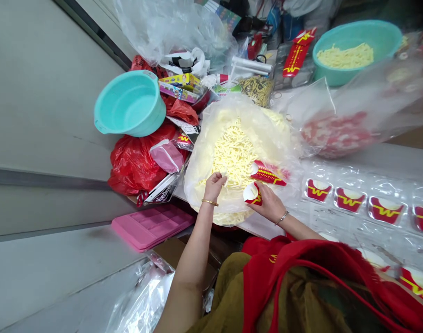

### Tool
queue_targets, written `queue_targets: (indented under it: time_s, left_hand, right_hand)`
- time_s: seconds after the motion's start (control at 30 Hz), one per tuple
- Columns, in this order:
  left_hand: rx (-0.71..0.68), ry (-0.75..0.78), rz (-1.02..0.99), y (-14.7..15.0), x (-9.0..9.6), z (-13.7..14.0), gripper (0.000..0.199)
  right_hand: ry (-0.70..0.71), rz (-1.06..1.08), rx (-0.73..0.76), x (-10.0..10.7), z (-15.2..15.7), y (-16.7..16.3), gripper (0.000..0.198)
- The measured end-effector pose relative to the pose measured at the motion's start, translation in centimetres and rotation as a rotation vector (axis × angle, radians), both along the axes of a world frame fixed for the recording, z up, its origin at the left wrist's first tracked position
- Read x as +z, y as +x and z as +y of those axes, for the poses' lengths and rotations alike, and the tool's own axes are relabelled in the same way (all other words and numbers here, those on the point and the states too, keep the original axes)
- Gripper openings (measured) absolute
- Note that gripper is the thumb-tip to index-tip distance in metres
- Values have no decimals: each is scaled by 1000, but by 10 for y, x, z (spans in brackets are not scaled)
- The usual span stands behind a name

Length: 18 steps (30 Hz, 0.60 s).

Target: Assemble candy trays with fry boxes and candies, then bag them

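Note:
My right hand (269,203) grips a small red fry carton (256,196) with a yellow zigzag mark, its white inside turned toward me. My left hand (215,186) is closed, fingertips pressed together, above the near left part of a large clear plastic bag (197,162). Whatever those fingers may hold is too small to make out. Pale yellow fry-like sticks (234,150) fill the opened bag. Beyond my right hand, a stack of flattened red cartons (268,173) lies on the bag's right side.
Clear trays (352,217) with red cartons in their pockets extend to the right. A turquoise basin (130,106) sits at left on red bags (138,159); another turquoise basin (357,32) at back right holds sticks. A bag of red-and-white pieces (339,132) lies nearer. Pink trays (152,226) sit lower left.

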<state>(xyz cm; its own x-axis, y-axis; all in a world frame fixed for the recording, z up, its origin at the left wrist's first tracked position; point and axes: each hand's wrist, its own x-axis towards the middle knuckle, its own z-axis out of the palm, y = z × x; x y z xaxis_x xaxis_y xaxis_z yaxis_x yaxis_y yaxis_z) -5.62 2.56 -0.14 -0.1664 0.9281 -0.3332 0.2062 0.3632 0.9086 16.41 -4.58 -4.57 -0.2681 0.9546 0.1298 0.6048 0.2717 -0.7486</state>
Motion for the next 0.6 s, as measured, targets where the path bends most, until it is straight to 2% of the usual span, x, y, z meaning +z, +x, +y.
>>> queue_targets:
  time_s: [0.13, 0.33, 0.43, 0.5, 0.6]
  left_hand:
    - [-8, -68, -161, 8, 12, -5, 30]
    - [-60, -113, -390, 32, 27, -16, 22]
    - [-126, -72, -320, 46, 24, -23, 19]
    - [-176, -26, -196, 54, 21, -27, 17]
    - [-261, 122, 30, 58, 16, -32, 14]
  right_hand:
    - [17, 1, -3, 1, 2, -3, 79]
    - [6, 7, -6, 6, 4, -8, 80]
    - [2, 29, -21, 11, 7, -10, 80]
    - [0, 43, -42, 13, 9, -10, 81]
    - [-2, 36, -64, 14, 9, -9, 79]
